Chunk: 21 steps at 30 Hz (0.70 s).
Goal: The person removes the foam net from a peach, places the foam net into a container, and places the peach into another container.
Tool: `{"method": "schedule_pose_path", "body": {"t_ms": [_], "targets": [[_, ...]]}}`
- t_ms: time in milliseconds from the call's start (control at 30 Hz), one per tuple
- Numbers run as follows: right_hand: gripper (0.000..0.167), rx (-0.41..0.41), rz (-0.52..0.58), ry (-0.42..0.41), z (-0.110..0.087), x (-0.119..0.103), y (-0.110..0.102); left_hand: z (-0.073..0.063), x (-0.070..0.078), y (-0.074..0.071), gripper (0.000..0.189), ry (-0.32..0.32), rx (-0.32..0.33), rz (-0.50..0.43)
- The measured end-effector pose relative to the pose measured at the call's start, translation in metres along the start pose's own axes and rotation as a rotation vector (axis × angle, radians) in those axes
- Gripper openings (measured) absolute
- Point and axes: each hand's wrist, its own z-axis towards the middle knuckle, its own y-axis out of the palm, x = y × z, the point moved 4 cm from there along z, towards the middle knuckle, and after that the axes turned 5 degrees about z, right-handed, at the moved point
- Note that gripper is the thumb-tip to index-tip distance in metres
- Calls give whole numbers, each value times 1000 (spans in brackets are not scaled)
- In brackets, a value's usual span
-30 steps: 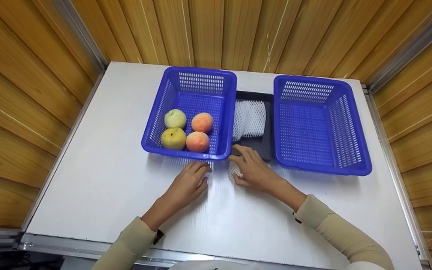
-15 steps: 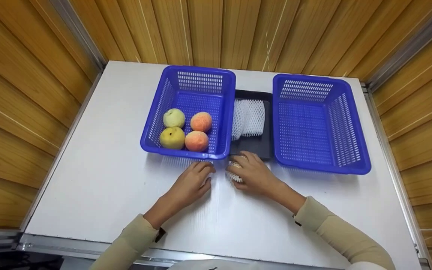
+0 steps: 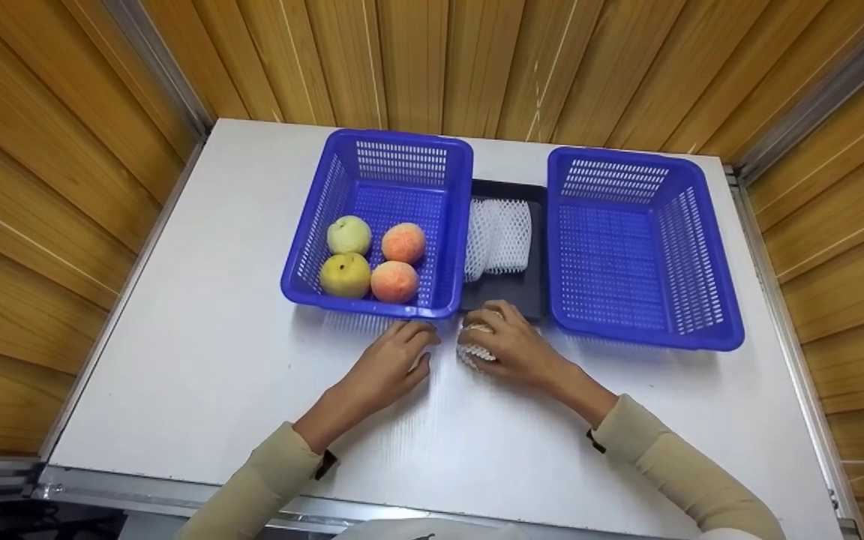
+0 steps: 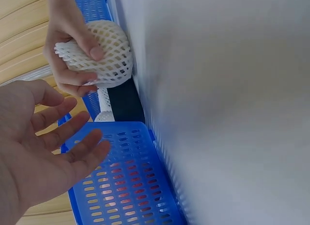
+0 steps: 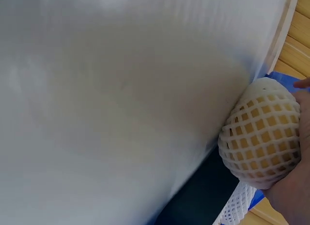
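My right hand (image 3: 516, 349) grips a yellowish round fruit (image 5: 264, 138) wrapped in a white foam net (image 4: 116, 53), low over the white table in front of the black tray. Its thumb and fingers curl round the net in the left wrist view; the fruit's exact kind is hidden by the mesh. To the left, my left hand (image 3: 393, 364) holds nothing, its fingers loosely bent, near the front of the left blue basket (image 3: 372, 306). In that basket lie a pale green fruit (image 3: 349, 236), a yellow fruit (image 3: 345, 275) and two peaches (image 3: 403, 244).
Between the baskets sits a black tray (image 3: 507, 292) with white foam nets (image 3: 508, 236) lying in it. Another blue basket (image 3: 612, 262) stands to the right. Wood-look panels (image 3: 409, 67) wall in the table (image 3: 199, 360) at the back and sides.
My right hand's fingers have come round the netted fruit, which was mostly hidden beneath them. My left hand has shifted slightly to the right. The basket fruits stay put.
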Motion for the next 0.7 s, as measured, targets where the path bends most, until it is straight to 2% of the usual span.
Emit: {"method": "schedule_pose_path", "body": {"t_ms": [133, 267, 367, 533, 700], "targets": [[25, 138, 147, 57, 6, 1, -18, 3, 4, -3, 23, 5, -14, -43], [28, 284, 357, 152, 15, 0, -42, 7, 10, -8, 22, 18, -15, -131], [30, 372, 524, 218, 22, -3, -59, 12, 16, -13, 23, 45, 13, -213], [26, 488, 775, 310, 30, -8, -79, 22, 24, -27, 24, 94, 132, -322], [25, 582, 988, 379, 35, -7, -89, 34, 26, -43, 25, 94, 313, -430]]}}
